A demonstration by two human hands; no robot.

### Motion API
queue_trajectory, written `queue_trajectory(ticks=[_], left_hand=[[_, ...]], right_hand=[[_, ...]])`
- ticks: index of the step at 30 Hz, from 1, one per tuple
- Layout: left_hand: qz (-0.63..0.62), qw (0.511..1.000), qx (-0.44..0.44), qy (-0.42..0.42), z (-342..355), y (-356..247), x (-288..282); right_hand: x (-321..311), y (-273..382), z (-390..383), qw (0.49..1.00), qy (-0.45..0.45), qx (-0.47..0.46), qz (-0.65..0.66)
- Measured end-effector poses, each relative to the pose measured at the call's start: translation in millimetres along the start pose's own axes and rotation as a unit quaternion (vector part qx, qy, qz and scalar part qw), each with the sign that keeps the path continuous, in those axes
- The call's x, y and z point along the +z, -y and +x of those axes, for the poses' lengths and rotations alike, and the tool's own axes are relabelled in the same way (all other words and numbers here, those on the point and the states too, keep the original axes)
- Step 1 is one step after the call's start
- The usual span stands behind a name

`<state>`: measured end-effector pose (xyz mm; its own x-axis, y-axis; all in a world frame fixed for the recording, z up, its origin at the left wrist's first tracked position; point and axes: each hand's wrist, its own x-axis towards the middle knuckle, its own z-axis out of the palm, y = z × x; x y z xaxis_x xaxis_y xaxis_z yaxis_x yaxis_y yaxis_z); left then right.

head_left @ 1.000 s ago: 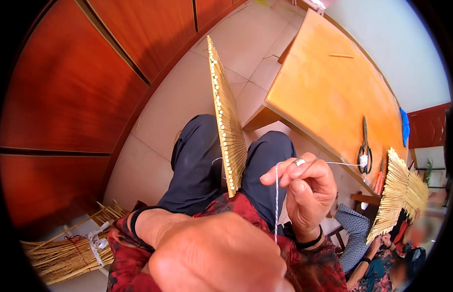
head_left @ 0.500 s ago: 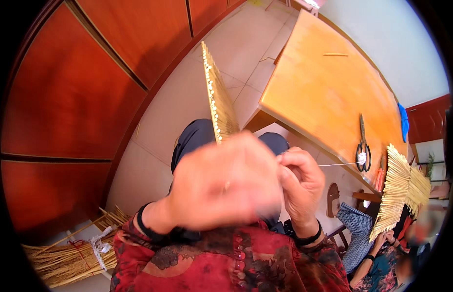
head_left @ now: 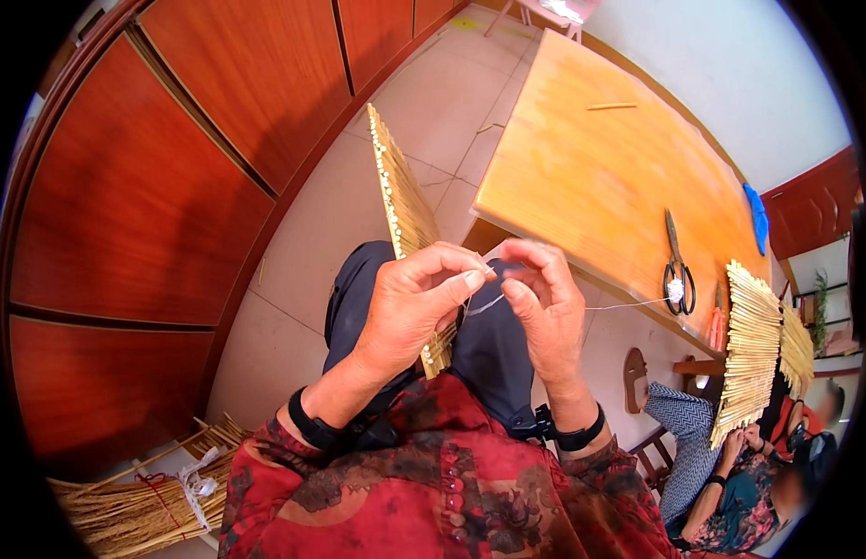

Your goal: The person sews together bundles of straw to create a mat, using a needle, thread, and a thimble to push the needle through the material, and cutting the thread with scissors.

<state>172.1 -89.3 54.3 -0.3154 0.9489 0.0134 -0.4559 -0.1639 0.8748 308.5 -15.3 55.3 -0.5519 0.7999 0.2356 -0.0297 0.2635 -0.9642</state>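
My left hand point(head_left: 422, 300) is closed, with thumb and forefinger pinching a thin white thread point(head_left: 485, 306). Close beside it, my right hand point(head_left: 547, 312) curls round the same thread, its fingertips slightly smeared. The thread leaves the right hand and runs to a small white thread bundle point(head_left: 675, 291) by the black-handled scissors point(head_left: 676, 252) on the table. Between my knees stands a mat of straw-coloured stalks point(head_left: 402, 191), tilted on edge, its pale cut ends toward me. My left hand hides part of its near end.
At my right is a wooden table point(head_left: 591, 177) with a loose stalk point(head_left: 612, 106) and a blue cloth point(head_left: 756, 219). Bundled stalks point(head_left: 135, 503) lie lower left, near red-brown cabinets point(head_left: 126, 196). At far right, a person point(head_left: 745, 494) holds another stalk mat point(head_left: 745, 354).
My left hand has swung away from in front of the right and lower, uncovering the mat's near end. A gap now shows between the hands, with thread between them. The view has shifted slightly.
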Motion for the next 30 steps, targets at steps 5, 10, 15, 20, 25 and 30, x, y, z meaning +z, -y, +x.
queue_trajectory(ticks=[5, 10, 15, 20, 25, 30], left_hand=[[-0.006, 0.999, -0.030, 0.023, -5.2, 1.4, 1.8], [-0.050, 0.997, -0.050, 0.013, -6.0, 3.0, 5.3], [-0.090, 0.992, -0.084, 0.009, -5.9, -0.3, 7.0], [-0.090, 0.992, -0.083, 0.012, -3.4, 1.2, 8.9], [-0.081, 0.994, -0.070, -0.018, -2.7, 0.9, 16.3], [-0.061, 0.995, -0.063, -0.037, -2.7, 1.3, 16.1]], right_hand=[[6.9, 3.6, 4.0, 0.995, 0.070, -0.030, 0.061], [7.7, -2.1, 3.2, 0.988, 0.062, -0.021, 0.141], [16.6, -3.3, 2.5, 0.990, -0.014, -0.071, 0.124], [18.6, -5.1, 5.3, 0.987, -0.065, -0.091, 0.116], [20.9, -7.5, 6.6, 0.980, -0.076, -0.083, 0.166], [19.1, -9.7, 9.1, 0.969, -0.089, -0.049, 0.224]])
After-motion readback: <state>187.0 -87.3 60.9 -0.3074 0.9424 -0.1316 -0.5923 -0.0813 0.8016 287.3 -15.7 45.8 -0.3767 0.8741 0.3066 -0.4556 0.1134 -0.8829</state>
